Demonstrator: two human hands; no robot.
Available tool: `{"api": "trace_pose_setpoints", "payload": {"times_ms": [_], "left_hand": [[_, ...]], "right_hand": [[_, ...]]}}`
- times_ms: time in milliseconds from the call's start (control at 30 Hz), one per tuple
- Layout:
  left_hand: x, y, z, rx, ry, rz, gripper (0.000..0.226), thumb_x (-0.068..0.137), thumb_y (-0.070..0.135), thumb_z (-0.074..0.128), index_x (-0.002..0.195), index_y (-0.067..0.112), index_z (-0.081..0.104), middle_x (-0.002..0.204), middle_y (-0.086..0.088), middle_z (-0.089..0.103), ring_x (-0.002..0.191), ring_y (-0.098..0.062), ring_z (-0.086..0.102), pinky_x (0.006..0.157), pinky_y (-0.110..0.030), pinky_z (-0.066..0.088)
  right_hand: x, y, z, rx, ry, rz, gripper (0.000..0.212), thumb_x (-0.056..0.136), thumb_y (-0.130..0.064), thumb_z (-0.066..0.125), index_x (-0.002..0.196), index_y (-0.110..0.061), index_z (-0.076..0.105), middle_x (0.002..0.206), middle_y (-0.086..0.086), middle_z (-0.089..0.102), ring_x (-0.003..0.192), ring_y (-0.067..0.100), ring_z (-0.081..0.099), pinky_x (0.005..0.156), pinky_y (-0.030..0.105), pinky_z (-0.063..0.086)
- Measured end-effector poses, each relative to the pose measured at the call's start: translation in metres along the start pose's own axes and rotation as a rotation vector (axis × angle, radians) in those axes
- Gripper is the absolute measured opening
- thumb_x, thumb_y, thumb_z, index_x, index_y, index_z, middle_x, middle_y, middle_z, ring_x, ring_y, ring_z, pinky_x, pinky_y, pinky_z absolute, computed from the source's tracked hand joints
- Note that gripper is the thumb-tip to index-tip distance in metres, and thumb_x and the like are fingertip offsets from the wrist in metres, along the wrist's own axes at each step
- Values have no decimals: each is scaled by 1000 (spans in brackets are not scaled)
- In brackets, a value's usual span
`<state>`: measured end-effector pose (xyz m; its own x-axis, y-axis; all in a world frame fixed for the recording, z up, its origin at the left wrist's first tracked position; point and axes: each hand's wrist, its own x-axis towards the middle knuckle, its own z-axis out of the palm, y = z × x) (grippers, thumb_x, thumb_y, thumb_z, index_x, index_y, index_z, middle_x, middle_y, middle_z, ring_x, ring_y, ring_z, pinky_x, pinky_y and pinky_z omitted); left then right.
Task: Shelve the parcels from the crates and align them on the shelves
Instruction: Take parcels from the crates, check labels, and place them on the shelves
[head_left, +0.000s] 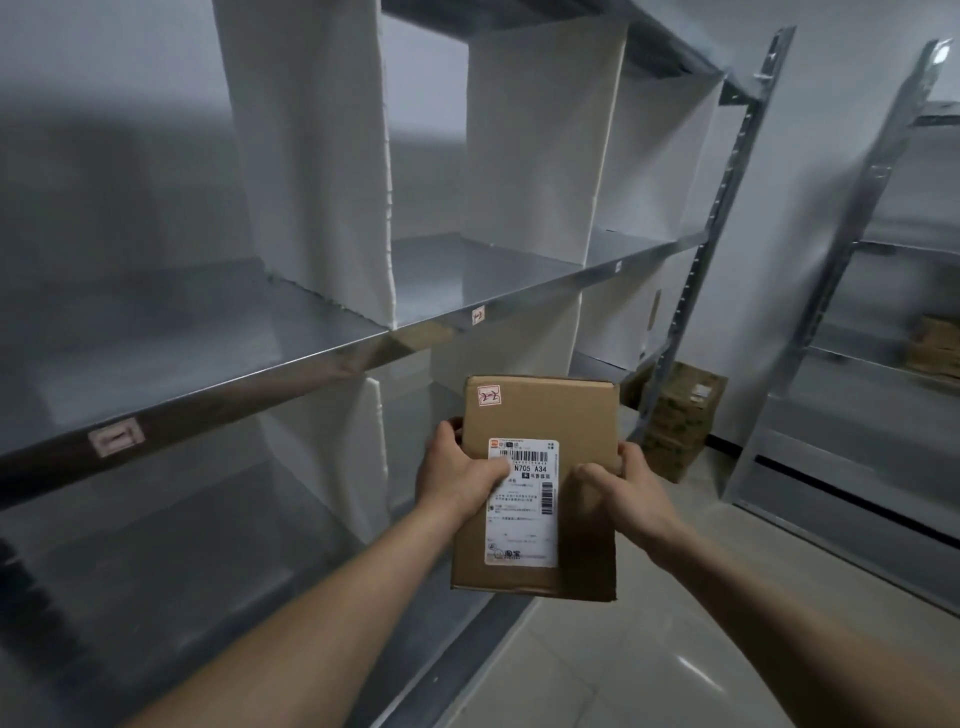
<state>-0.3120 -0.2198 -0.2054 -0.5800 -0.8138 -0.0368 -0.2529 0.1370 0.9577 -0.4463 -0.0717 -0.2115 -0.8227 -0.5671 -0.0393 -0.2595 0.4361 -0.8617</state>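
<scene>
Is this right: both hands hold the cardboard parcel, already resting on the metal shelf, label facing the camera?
Not quite. The head view shows the cardboard parcel held in the air in front of the metal shelf, not resting on it. Left hand and right hand both grip it, shipping label facing the camera.

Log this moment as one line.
hands: left hand and right hand grip box | box: held before shelf | placed: no

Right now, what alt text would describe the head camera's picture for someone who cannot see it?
Two bare hands, left hand and right hand, hold a labelled cardboard parcel before a grey metal shelf split by white dividers. Other boxes sit behind.
</scene>
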Motion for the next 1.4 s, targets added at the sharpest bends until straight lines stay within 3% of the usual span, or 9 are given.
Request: {"api": "trace_pose_setpoints", "payload": {"times_ms": [167, 300, 533, 700, 800, 933, 1067, 1267, 1400], "left_hand": [[44, -14, 27, -19, 182, -100, 62, 46, 32, 68, 104, 33, 48, 110, 1, 64, 93, -18, 67, 83, -46, 59], [68, -21, 46, -43, 320, -186, 57, 48, 29, 69, 99, 37, 45, 109, 0, 63, 90, -20, 69, 78, -46, 60], [86, -25, 50, -10, 514, -230, 62, 66, 12, 78, 115, 24, 41, 112, -1, 59, 98, -18, 63, 86, -43, 57], [103, -45, 37, 27, 567, -291, 67, 72, 9, 80, 120, 26, 37, 115, 4, 57, 102, -18, 63, 78, -33, 57], [111, -58, 35, 22, 574, -343, 61, 77, 6, 78, 116, 27, 35, 110, 5, 58, 94, -15, 64, 73, -31, 58], [114, -76, 40, 78, 549, -400, 59, 81, 4, 76, 115, 26, 33, 100, 7, 60, 80, -4, 59, 56, -15, 45], [124, -83, 41, 140, 590, -418, 52, 86, 5, 69, 112, 27, 31, 91, 11, 60, 71, 2, 55, 47, -12, 42], [146, -86, 39, 156, 764, -494, 51, 85, 7, 67, 116, 33, 35, 87, 16, 56, 82, -12, 59, 65, -24, 49], [154, -84, 37, 134, 829, -551, 57, 81, 9, 66, 120, 38, 37, 97, 12, 60, 92, -18, 61, 83, -38, 57]], "right_hand": [[90, 12, 11, -69, -285, -58, 56, 83, -46, 69, 130, -24, 46, 117, -1, 64, 102, 19, 63, 92, 42, 53], [144, 10, 13, -90, -477, -88, 80, 62, -57, 70, 131, -26, 43, 116, -4, 63, 105, 19, 62, 89, 40, 52], [202, -2, 41, -86, -667, -156, 84, 61, -47, 75, 133, -27, 38, 118, -2, 61, 107, 18, 60, 94, 43, 51], [227, -4, 79, -128, -718, -227, 85, 62, -31, 83, 131, -27, 35, 114, -3, 61, 104, 18, 62, 90, 42, 54], [247, 9, 103, -209, -743, -277, 95, 48, -36, 85, 131, -32, 40, 112, -5, 66, 104, 19, 66, 87, 46, 58], [257, 28, 122, -259, -770, -276, 86, 51, -29, 78, 131, -34, 44, 111, -6, 65, 100, 14, 65, 83, 42, 60], [277, 36, 142, -257, -779, -281, 88, 48, -22, 77, 129, -34, 47, 103, -5, 69, 94, 16, 67, 74, 39, 62], [306, 24, 174, -224, -828, -337, 86, 47, -14, 78, 124, -32, 44, 94, 2, 70, 86, 25, 69, 64, 36, 57], [314, 10, 186, -220, -874, -374, 90, 48, -13, 76, 126, -36, 37, 96, 4, 68, 87, 26, 68, 68, 41, 59]]}}
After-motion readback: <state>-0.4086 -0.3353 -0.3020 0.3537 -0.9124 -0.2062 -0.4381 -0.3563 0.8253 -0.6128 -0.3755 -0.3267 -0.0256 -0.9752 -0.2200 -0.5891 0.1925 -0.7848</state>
